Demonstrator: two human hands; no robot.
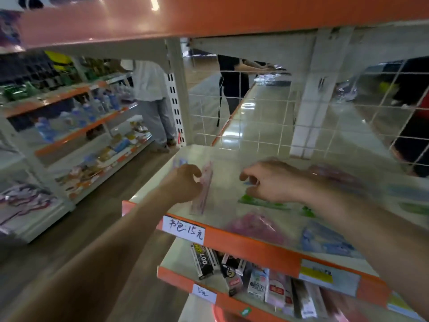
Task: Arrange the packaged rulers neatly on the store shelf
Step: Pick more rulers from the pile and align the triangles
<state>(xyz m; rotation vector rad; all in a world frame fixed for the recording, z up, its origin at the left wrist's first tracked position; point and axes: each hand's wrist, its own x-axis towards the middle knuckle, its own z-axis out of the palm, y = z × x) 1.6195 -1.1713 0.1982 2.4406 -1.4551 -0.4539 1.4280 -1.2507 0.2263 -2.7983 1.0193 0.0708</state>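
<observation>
On the cream shelf (232, 159) with an orange front edge lie several clear-packaged rulers. My left hand (183, 182) grips a pink packaged ruler (203, 191) that stands on its long edge near the shelf's left end. My right hand (269, 181) hovers over the shelf's middle with fingers curled above a green packaged ruler (262, 202); blur hides whether it pinches anything. A purple-pink package (253, 225) and a blue package (325, 240) lie near the front edge. More blurred packages lie to the right.
A white wire grid (255, 108) backs the shelf, and an orange shelf (209, 17) hangs close overhead. The lower shelf (176, 259) holds boxed goods. Handwritten price labels (184, 228) sit on the edge. Two people stand beyond; another stocked rack (76, 135) is across the aisle at left.
</observation>
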